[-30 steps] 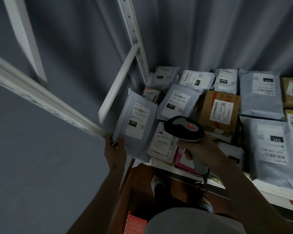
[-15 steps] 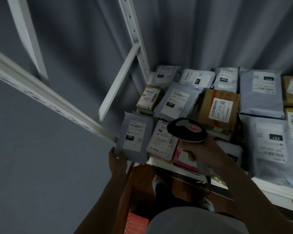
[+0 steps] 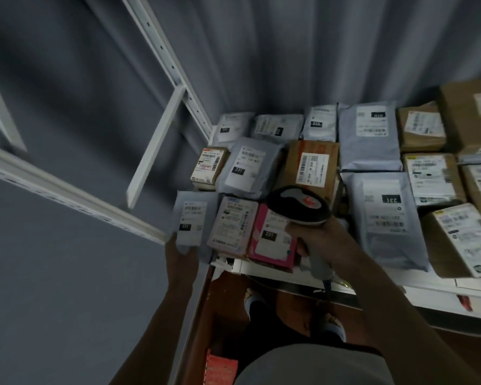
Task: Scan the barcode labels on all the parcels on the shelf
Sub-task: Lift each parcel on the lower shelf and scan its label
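The left hand (image 3: 181, 252) holds the grey parcel's (image 3: 193, 222) near edge at the shelf (image 3: 417, 287) corner, seemingly steadying it (blurred); the right hand (image 3: 315, 237) grips the scanner (image 3: 299, 205) over the pink parcel (image 3: 272, 240), aiming at labels.

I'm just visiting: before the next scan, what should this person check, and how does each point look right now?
1. Scanner held firmly: ok, the right hand grips its handle.
2. Grey bag at the shelf's left front corner is steadied: ok, the left hand holds its near edge.
3. That bag's label faces up: ok, a white label with 231 shows.
4. Scanner aimed at a label: cannot tell, its head hangs over the pink parcel and no beam shows.
5. Pink parcel's barcode unobstructed: not ok, the scanner and hand cover part of its label.
6. Which parcels are already scanned: cannot tell.
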